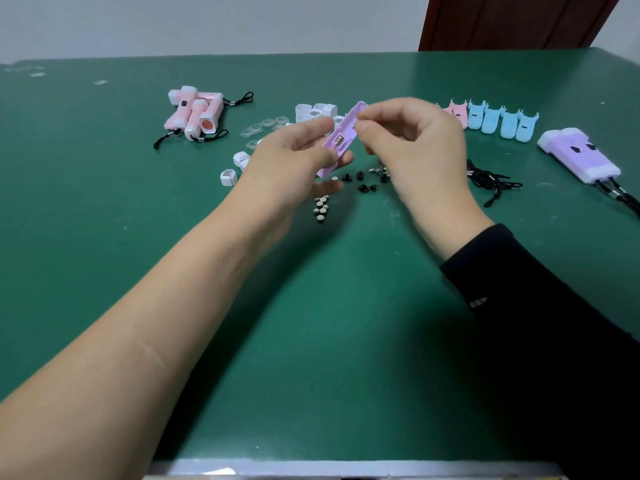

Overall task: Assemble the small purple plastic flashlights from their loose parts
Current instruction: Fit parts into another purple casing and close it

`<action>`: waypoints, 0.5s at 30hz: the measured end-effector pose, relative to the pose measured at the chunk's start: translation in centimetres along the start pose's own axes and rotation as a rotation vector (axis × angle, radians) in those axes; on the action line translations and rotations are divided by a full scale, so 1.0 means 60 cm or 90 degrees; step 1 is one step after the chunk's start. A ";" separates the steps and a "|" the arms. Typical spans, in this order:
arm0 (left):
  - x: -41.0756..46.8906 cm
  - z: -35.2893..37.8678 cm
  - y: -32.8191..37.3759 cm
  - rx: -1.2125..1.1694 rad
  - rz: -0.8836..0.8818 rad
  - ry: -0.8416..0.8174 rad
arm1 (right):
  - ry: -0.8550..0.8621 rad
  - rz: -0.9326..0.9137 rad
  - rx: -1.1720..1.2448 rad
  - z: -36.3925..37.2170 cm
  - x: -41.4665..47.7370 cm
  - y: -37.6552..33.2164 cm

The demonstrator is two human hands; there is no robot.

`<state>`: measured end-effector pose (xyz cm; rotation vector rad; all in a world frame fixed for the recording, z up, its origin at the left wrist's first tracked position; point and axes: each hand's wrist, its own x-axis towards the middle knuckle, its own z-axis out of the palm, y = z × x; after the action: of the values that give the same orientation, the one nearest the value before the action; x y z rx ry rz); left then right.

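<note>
Upper left: pink flashlights [194,112], four as far as the pile shows. Centre: one purple shell half [347,128], with two white caps [228,177] to its lower left. Upper right: two pink shell halves [459,114], partly hidden, and four blue shell halves [502,123]. Far right: two purple flashlights [578,154]. Clear lenses [263,128], button cells [321,206], black switches [360,176] and lanyards [491,181]: too small or tangled to count

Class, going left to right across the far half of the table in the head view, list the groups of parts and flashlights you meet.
pink flashlights → clear lenses → purple shell half → pink shells → blue shells → purple flashlights
</note>
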<state>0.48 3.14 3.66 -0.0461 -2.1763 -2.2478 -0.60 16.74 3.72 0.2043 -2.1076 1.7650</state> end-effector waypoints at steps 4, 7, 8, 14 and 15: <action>-0.001 -0.003 0.001 -0.019 0.000 -0.057 | 0.006 0.001 -0.045 0.004 -0.003 0.001; -0.001 -0.003 0.002 -0.040 -0.011 -0.081 | 0.003 -0.009 -0.042 0.006 -0.006 0.000; -0.001 -0.002 0.002 -0.053 -0.019 -0.084 | 0.006 -0.013 -0.044 0.007 -0.007 -0.001; -0.002 0.003 0.011 -0.126 -0.077 -0.094 | 0.011 -0.017 -0.046 0.010 -0.008 -0.003; -0.002 0.002 0.012 -0.136 -0.088 -0.094 | 0.007 -0.020 -0.044 0.010 -0.008 -0.003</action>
<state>0.62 3.26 4.36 -0.0685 -2.0526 -2.6267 -0.19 16.06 3.62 0.2085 -2.1415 1.6694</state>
